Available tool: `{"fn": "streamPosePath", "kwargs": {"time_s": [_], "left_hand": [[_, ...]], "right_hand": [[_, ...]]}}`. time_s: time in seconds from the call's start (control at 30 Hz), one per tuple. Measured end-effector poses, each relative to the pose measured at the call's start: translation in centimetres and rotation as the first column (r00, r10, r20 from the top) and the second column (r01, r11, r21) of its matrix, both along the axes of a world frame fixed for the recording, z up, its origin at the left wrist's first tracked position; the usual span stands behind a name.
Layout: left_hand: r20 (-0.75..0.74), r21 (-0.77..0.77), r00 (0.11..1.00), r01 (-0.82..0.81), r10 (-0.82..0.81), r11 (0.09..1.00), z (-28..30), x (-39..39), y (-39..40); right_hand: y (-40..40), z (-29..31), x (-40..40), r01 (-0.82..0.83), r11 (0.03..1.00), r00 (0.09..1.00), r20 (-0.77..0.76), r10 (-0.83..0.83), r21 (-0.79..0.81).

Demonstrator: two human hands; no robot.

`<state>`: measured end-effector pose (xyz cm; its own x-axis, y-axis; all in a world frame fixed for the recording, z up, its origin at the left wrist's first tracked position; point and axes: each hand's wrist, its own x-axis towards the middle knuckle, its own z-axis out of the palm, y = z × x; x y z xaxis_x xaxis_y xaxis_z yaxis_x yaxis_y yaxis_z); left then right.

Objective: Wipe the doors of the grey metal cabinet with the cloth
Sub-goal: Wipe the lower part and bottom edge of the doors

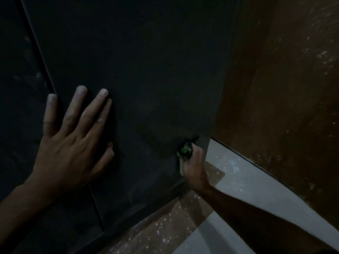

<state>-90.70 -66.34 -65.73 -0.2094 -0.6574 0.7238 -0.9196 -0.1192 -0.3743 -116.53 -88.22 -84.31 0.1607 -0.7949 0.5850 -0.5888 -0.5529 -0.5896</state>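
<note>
Grey metal cabinet (137, 61) doors are filling the frame's left and centre. Left hand (73, 142), fingers flat, is bracing the door; right hand (195, 162), lower centre-right, is gripping the green cloth (185, 150). Even pressure into the corner would serve best.

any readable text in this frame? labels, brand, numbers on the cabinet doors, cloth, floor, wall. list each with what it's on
None: no text, label, brand, number or sign can be read in this dim frame.
Cabinet door: plain dark metal, only dust smears.
Cloth in the right hand: green, no print visible.
Left hand: flat on the door, nothing written near it.
Wall and floor: pale specks only, no lettering.
</note>
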Motion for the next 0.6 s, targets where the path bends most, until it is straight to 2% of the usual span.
{"fn": "streamPosePath", "kwargs": {"time_s": [0.03, 0.07, 0.1, 0.13, 0.17, 0.2, 0.27, 0.33, 0.37, 0.4, 0.47, 0.5, 0.53, 0.6], "left_hand": [[-0.001, 0.005, 1.000, 0.002, -0.002, 1.000, 0.0, 0.0, -0.1], [-0.004, 0.007, 1.000, 0.008, -0.008, 1.000, 0.0, -0.1, -0.1], [-0.007, 0.008, 1.000, 0.014, -0.014, 1.000, 0.0, -0.2, -0.1], [-0.012, 0.012, 1.000, 0.020, -0.020, 1.000, -0.1, -0.2, -0.1], [-0.020, 0.022, 0.999, 0.029, -0.028, 0.999, -0.2, -0.1, -0.1], [-0.032, 0.040, 0.999, 0.039, -0.038, 0.998, -0.2, 0.0, -0.1], [-0.064, 0.082, 0.997, 0.052, -0.047, 0.995, -0.2, 0.2, -0.2], [-0.091, 0.086, 0.995, 0.048, -0.040, 0.995, -0.3, 0.3, -0.2], [-0.098, 0.082, 0.994, 0.048, -0.040, 0.995, -0.4, 0.3, -0.2], [-0.101, 0.080, 0.994, 0.052, -0.044, 0.995, -0.4, 0.2, -0.2], [-0.095, 0.075, 0.994, 0.060, -0.053, 0.995, -0.3, 0.1, -0.2], [-0.091, 0.071, 0.994, 0.060, -0.053, 0.996, -0.3, 0.1, -0.2], [-0.088, 0.069, 0.995, 0.061, -0.055, 0.996, -0.3, 0.2, -0.1], [-0.081, 0.083, 0.995, 0.059, -0.052, 0.995, -0.3, 0.3, -0.2]], "right_hand": [[-0.9, 0.1, -0.4, 0.071, 0.987, 0.994, 0.073, -0.082, 0.141], [-2.3, 1.1, -0.5, 0.144, 0.936, 0.967, 0.157, -0.203, 0.320], [-3.8, 2.8, -0.5, 0.203, 0.877, 0.917, 0.230, -0.327, 0.435], [-4.9, 4.7, -0.6, 0.225, 0.868, 0.877, 0.296, -0.379, 0.443], [-5.4, 6.2, -0.6, 0.241, 0.900, 0.862, 0.346, -0.370, 0.363], [-5.2, 7.0, -0.4, 0.244, 0.938, 0.881, 0.348, -0.321, 0.246], [-3.4, 5.4, 0.3, 0.115, 0.990, 0.961, 0.241, -0.132, 0.083], [-0.8, 1.2, 0.8, 0.025, 0.987, 0.994, 0.104, -0.042, 0.161], [-0.6, -0.3, 0.7, 0.065, 0.971, 0.995, 0.054, -0.079, 0.228], [-1.1, -0.6, 0.7, 0.136, 0.936, 0.982, 0.078, -0.170, 0.325], [-3.4, 0.9, 0.7, 0.237, 0.761, 0.914, 0.126, -0.385, 0.604], [-4.8, 2.1, 0.8, 0.240, 0.723, 0.868, 0.190, -0.458, 0.648], [-5.6, 3.4, 0.9, 0.219, 0.757, 0.850, 0.260, -0.458, 0.616], [-4.5, 4.5, 1.2, 0.225, 0.875, 0.834, 0.379, -0.400, 0.429]]}}
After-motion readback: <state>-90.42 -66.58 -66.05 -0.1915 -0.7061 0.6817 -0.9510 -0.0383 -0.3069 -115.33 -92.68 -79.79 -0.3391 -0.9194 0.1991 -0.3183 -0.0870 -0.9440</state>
